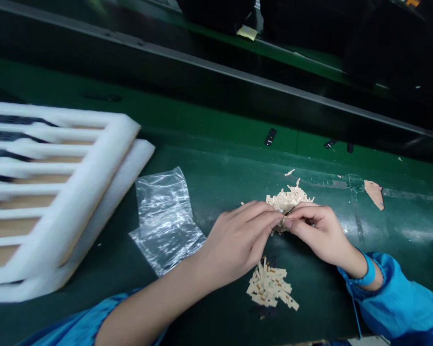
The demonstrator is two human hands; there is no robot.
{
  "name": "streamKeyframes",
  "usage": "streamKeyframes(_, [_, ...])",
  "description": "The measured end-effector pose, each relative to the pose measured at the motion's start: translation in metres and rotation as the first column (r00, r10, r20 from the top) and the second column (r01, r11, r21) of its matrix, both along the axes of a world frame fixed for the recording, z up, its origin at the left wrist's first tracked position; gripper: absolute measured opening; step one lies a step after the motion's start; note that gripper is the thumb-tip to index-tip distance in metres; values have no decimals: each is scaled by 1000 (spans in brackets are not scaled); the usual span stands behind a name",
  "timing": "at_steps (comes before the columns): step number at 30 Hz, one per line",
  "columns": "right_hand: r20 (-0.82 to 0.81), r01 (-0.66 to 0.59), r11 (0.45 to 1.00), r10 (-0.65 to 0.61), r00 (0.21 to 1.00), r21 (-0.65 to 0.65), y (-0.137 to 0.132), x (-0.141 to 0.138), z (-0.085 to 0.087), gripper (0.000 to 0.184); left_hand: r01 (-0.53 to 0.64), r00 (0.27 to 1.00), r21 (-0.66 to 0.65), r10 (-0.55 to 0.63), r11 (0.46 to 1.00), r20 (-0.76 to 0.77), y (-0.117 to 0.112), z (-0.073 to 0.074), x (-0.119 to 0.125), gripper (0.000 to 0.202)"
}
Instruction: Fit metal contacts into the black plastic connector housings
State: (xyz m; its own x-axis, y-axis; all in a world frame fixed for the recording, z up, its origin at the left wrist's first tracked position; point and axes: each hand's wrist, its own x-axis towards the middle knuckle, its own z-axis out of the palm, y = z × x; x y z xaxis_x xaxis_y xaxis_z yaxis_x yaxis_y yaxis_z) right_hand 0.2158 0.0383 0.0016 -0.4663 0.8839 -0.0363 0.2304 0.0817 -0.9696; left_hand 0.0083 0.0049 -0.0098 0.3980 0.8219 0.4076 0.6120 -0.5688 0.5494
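My left hand (243,235) and my right hand (315,228) meet fingertip to fingertip over the green table. Both are closed in a pinch around a small piece that their fingers mostly hide; I cannot make out its kind. Just beyond the fingertips lies a heap of small cream-coloured strips (290,198). Nearer to me, below my left hand, is a second pile of flat cream pieces (270,286), some with orange-brown marks. Blue sleeves cover both forearms, and a blue band (370,273) circles my right wrist.
White foam trays (104,158) with slots holding dark parts are stacked at the left. A clear plastic bag (166,216) lies beside them. Small black parts (270,137) and a brown scrap (374,194) lie farther back. A metal rail (216,68) crosses behind the table.
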Motion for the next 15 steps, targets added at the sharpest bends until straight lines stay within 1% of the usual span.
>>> streamKeyframes(2, [-8,5,1000,-6,1000,-29,-1,1,-1,15,-2,1000,-6,2,1000,-12,0,0,-1,26])
streamKeyframes(4, [-3,8,999,-8,1000,-43,-1,2,-2,13,-19,998,-13,18,1000,-57,2,-1,-4,26])
streamKeyframes(6, [1,11,998,-11,1000,-55,0,4,0,13,-62,986,-12,60,998,-153,4,-3,-7,26])
streamKeyframes(8, [-4,14,998,-14,1000,-66,1,7,3,14,-117,959,-18,109,993,-260,6,-5,-9,26])
streamKeyframes(10, [-8,19,997,-20,1000,-73,3,10,6,15,-152,945,-50,130,987,-300,7,-6,-9,28])
streamKeyframes(11, [-9,16,997,-17,1000,-77,4,11,7,15,-150,956,-93,121,984,-268,8,-5,-7,30])
streamKeyframes(12, [-10,10,997,-11,1000,-82,5,11,8,15,-133,975,-160,100,978,-196,7,-3,-4,30])
streamKeyframes(13, [-10,-1,996,0,1000,-91,5,12,8,15,-98,993,-247,78,964,-90,7,0,-2,28])
streamKeyframes(14, [-7,-15,995,14,1000,-99,6,12,8,15,-45,997,-351,64,935,42,7,3,1,25])
streamKeyframes(15, [1,-28,994,29,1000,-104,6,11,8,16,14,982,-452,72,892,173,7,7,4,22])
